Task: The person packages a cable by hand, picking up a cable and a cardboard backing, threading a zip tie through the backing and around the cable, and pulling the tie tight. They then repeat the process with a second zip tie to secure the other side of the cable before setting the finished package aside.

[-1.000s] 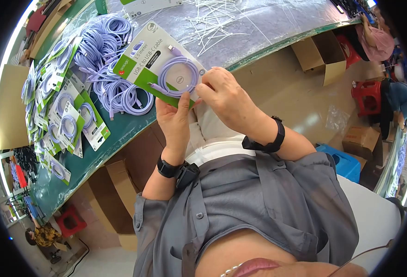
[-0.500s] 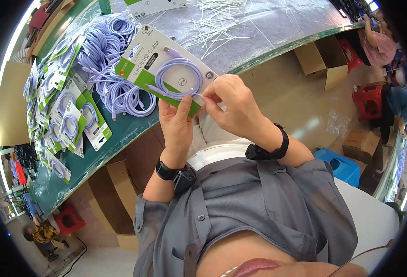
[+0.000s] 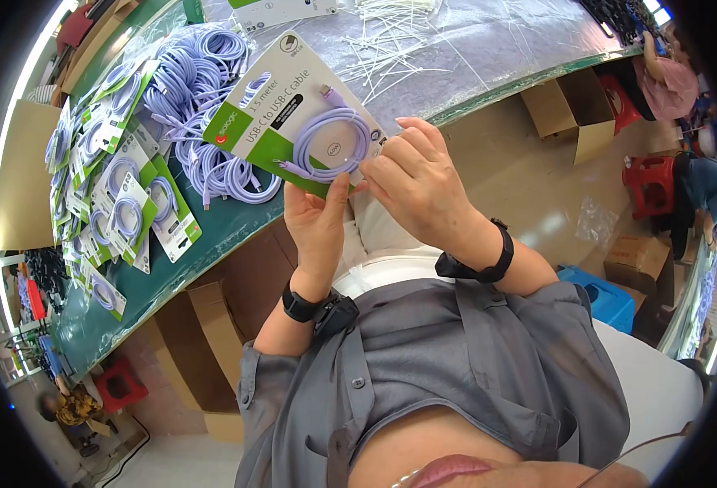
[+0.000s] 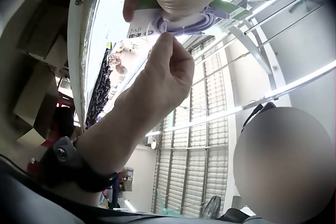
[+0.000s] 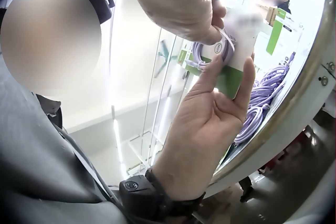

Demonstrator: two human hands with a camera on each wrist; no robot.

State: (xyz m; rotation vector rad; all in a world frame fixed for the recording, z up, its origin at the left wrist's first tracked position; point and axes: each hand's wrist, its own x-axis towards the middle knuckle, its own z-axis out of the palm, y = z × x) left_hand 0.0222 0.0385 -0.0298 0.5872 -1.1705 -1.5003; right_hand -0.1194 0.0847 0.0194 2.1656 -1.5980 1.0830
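A white and green printed card point(image 3: 265, 102) bears a coiled lilac cable point(image 3: 332, 145). The left hand point(image 3: 316, 224) grips the card's lower edge, its thumb on the front against the coil. Beside the coil's lower right, the right hand point(image 3: 424, 183) pinches a thin white tie, which shows between thumb and finger in the right wrist view point(image 5: 223, 34). In the left wrist view the right hand point(image 4: 163, 74) has thumb and fingertip together just below the lilac coil point(image 4: 186, 25).
Carded cables point(image 3: 122, 203) lie piled on the table's left, next to loose lilac coils point(image 3: 183, 81). White ties point(image 3: 387, 49) are scattered across the grey mat point(image 3: 489, 41). Cardboard boxes point(image 3: 570, 106), a blue stool point(image 3: 598, 297) and red stools point(image 3: 650, 185) stand on the floor.
The card has shifted slightly right. The right hand first moved down from the coil with the tie, then came back up close to the card's right edge.
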